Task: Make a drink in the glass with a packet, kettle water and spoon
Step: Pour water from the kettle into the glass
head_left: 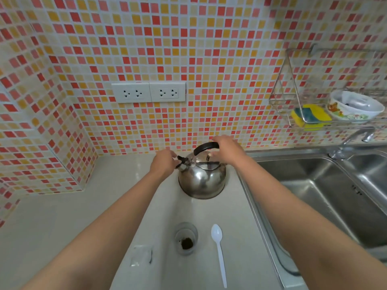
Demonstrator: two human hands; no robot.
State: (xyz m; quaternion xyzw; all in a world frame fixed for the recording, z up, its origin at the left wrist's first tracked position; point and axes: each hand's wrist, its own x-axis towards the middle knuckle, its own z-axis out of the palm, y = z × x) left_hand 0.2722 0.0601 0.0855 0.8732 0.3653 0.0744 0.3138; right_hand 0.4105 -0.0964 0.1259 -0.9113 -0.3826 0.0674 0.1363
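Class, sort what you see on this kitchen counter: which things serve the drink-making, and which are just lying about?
Needed: steel kettle with black handle; clear glass holding dark powder; white plastic spoon; emptied clear packet.

Idle: yellow sponge and white patterned bowl in wire rack; steel sink; white wall sockets.

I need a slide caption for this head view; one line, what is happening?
Both hands reach the steel kettle, left hand at its spout, right hand at its handle; powder waits in the glass.
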